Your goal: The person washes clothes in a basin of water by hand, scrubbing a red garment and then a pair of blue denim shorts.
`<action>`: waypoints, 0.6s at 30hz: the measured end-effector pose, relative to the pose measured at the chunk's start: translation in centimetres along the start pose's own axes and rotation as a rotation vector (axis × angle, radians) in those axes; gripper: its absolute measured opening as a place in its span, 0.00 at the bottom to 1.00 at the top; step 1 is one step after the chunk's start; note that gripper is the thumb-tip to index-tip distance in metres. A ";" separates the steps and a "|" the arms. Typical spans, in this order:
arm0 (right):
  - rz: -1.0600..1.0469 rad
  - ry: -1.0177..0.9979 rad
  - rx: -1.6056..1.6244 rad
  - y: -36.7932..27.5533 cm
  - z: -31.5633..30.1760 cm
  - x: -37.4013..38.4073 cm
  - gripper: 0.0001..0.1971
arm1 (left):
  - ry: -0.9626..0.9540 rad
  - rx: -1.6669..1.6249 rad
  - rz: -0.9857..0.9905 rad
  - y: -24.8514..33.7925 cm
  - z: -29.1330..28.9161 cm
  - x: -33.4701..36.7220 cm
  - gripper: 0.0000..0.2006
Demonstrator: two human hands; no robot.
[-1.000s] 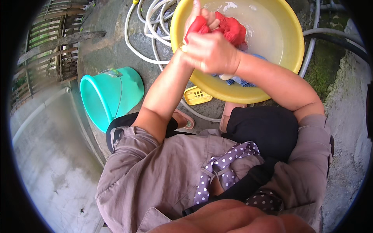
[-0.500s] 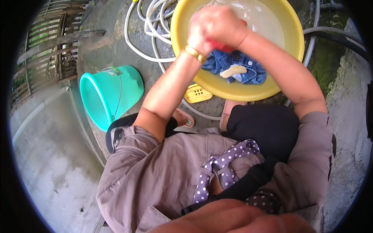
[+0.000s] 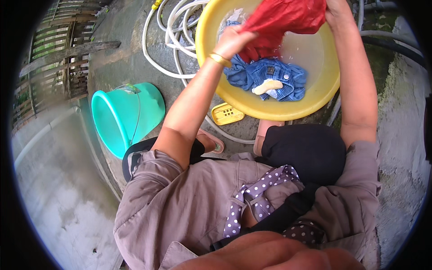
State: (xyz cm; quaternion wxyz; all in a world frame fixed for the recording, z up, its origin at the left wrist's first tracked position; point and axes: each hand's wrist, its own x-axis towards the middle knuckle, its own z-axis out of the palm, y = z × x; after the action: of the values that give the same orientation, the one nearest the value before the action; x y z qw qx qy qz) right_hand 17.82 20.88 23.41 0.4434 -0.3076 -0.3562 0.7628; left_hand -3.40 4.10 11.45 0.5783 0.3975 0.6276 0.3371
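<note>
Stretched between my two hands is a wet red cloth [image 3: 288, 20], held over the far part of a yellow basin [image 3: 288, 109]. My left hand [image 3: 235, 39], with a gold bangle at its wrist, is closed on the cloth's left side. At the upper edge of the view my right hand [image 3: 335, 12] grips the other end, its fingers partly cut off. Cloudy water fills the basin. Blue denim clothing [image 3: 294, 77] with a button lies bunched in its near part, and a cream bar of soap [image 3: 268, 86] rests on top.
A yellow soap dish [image 3: 228, 114] sits on the ground by the basin's near left side. Further left stands a teal bucket [image 3: 155, 105], tilted in view. Coils of white hose [image 3: 173, 38] lie beyond it. A slatted wooden fence [image 3: 54, 58] is at the far left.
My hands were clenched together around the red cloth; now they are apart, with the cloth spread between them. The right hand has moved up and right.
</note>
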 end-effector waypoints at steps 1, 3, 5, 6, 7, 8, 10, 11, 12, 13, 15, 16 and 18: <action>0.008 -0.108 -0.315 -0.7 -0.8 -0.5 0.15 | 0.035 -0.529 0.201 0.2 -0.3 0.3 0.16; 0.003 -0.332 -0.838 -0.4 -4.7 -1.4 0.16 | -0.187 -0.834 0.273 2.9 -2.5 0.8 0.15; 0.290 -0.563 -1.052 3.9 -3.7 -2.7 0.17 | -0.164 -0.882 0.276 3.5 -5.0 -0.5 0.15; 0.398 -0.608 -1.287 4.4 -2.0 -2.9 0.17 | -0.253 -0.915 0.250 2.7 -6.1 0.5 0.20; 0.298 -0.591 -1.298 5.5 -2.1 -2.7 0.16 | -0.341 -0.945 0.222 1.8 -6.9 1.1 0.25; 0.205 -0.558 -1.316 6.8 -2.9 -2.4 0.16 | -0.349 -0.948 0.220 1.7 -6.2 1.3 0.25; 0.105 -0.365 -0.978 7.3 -5.8 -1.4 0.13 | -0.289 -1.020 0.109 2.1 -4.2 1.6 0.31; 0.107 -0.193 -0.661 7.0 -6.2 -1.1 0.14 | -0.154 -0.956 0.062 1.9 -3.5 1.3 0.37; 0.061 -0.053 -0.497 7.5 -6.3 -0.7 0.09 | -0.193 -0.946 0.100 1.5 -2.3 0.8 0.37; -0.024 -0.012 -0.533 7.6 -6.7 -0.8 0.07 | -0.225 -1.037 0.096 1.5 -1.3 0.9 0.33; -0.269 -0.091 -0.661 9.6 0.5 -3.1 0.08 | -0.216 -1.117 0.086 1.4 -1.0 0.3 0.29; -0.447 -0.186 -0.781 11.1 3.1 -4.8 0.09 | -0.110 -1.072 0.049 1.1 -0.4 0.7 0.22; -0.705 -0.512 -1.210 14.3 6.9 -9.7 0.07 | -0.136 -0.823 0.263 -5.0 -0.7 1.5 0.17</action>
State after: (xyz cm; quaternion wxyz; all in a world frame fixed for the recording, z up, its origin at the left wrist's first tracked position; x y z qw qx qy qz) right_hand 9.87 5.25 17.06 0.3181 -0.1782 -0.8836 0.2938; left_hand -4.66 3.21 6.39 0.6807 0.2320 0.3454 0.6029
